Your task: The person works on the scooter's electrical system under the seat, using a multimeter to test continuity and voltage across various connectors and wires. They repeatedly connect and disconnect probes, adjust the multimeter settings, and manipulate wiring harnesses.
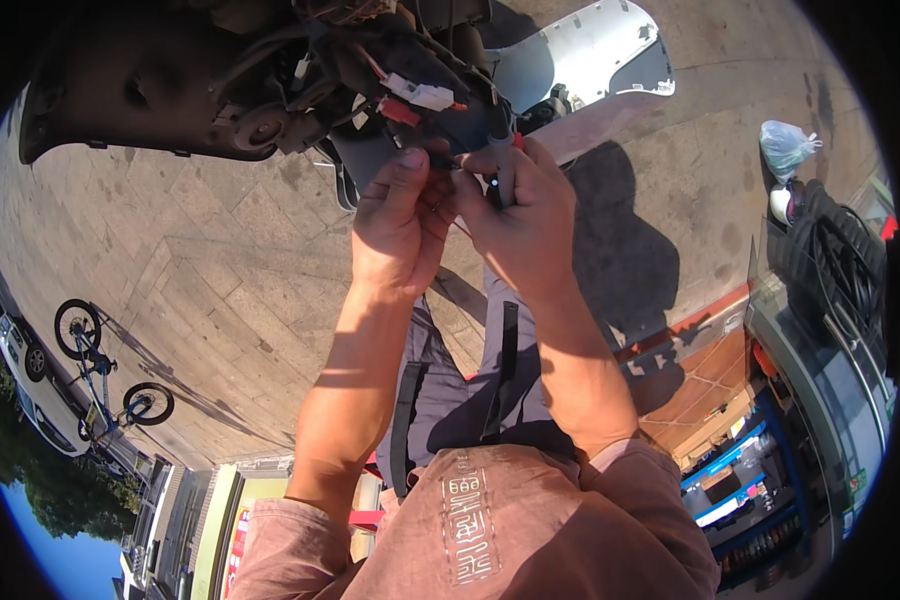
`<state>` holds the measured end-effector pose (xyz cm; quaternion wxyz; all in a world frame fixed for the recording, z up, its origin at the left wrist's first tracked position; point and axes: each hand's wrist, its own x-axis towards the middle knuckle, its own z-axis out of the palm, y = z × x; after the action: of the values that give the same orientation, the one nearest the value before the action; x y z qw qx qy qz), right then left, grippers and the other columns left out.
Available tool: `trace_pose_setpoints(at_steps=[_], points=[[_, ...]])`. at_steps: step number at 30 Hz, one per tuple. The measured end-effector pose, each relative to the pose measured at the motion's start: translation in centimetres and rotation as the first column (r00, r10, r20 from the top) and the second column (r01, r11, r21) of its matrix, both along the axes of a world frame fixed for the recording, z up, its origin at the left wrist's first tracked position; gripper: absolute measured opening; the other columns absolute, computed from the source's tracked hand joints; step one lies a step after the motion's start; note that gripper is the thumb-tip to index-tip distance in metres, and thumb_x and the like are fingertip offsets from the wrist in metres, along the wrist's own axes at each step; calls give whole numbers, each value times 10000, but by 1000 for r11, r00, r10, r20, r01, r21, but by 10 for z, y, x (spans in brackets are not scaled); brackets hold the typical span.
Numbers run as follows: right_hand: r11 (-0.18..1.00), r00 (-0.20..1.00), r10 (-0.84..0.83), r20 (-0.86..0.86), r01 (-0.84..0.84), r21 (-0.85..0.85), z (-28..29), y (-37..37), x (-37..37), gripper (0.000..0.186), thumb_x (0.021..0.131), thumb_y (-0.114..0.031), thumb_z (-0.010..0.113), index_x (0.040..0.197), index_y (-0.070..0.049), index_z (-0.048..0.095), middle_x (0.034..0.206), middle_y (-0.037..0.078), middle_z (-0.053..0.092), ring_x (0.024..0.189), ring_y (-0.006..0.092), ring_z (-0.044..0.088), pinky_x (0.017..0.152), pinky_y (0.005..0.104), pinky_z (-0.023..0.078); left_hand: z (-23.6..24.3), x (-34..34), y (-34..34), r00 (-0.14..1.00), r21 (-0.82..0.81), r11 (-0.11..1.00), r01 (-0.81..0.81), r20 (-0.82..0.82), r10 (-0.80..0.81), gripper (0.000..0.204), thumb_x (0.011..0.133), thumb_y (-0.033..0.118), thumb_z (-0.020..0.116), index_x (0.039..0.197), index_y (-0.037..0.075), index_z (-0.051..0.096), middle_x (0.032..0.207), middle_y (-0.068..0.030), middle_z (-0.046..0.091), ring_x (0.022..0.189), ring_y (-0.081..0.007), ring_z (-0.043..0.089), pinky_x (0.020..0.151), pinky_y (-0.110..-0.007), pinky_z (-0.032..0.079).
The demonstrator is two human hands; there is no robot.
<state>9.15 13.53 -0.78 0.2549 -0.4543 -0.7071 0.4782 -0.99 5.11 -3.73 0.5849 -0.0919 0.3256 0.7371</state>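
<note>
Both hands meet at the front of an opened-up scooter body (pixel 160 90) with dark panels and exposed wiring. My left hand (pixel 402 225) is closed in a pinch, palm partly turned up; what its fingertips hold is dark and too small to make out. My right hand (pixel 525 220) is wrapped round a grey-handled tool (pixel 506 170) with a bit of red near it; its working end is hard to tell. The fingertips of both hands nearly touch. Just beyond them hang a white plug connector (pixel 420 92) and a red plug connector (pixel 398 110) on wires.
A pale body panel (pixel 600 50) lies on the paved ground behind the scooter. To the right are a tied plastic bag (pixel 788 148) and a black coiled hose or cable (pixel 840 260), by a shopfront with blue shelves (pixel 740 470). Leftward stand a bicycle (pixel 100 375) and a white car (pixel 35 385).
</note>
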Motion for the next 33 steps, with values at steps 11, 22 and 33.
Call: trace_pose_setpoints(at_steps=[11, 22, 33], points=[[861, 946, -107, -306, -66, -505, 3, -2, 5, 256, 788, 35, 646, 1040, -5, 628, 936, 76, 641, 812, 147, 646, 739, 268, 525, 8, 4, 3, 988, -65, 995, -69, 131, 77, 241, 975, 223, 557, 1054, 8, 633, 933, -106, 695, 832, -192, 668, 734, -308, 555], [858, 949, -25, -315, -141, -494, -6, 5, 16, 225, 824, 60, 622, 1047, 30, 631, 937, 65, 657, 828, 111, 651, 763, 232, 519, 2, -2, -1, 990, -96, 991, -89, 100, 99, 240, 957, 235, 587, 1035, 14, 634, 883, -101, 692, 783, -197, 669, 679, -304, 559], [933, 944, -28, -328, -93, -347, -24, -3, 11, 243, 765, -2, 693, 1007, -13, 664, 884, 87, 645, 777, 185, 663, 694, 284, 518, -4, -2, -5, 998, -63, 997, -47, 41, 49, 253, 977, 249, 553, 1074, 23, 613, 962, -104, 686, 833, -191, 662, 740, -309, 541]])
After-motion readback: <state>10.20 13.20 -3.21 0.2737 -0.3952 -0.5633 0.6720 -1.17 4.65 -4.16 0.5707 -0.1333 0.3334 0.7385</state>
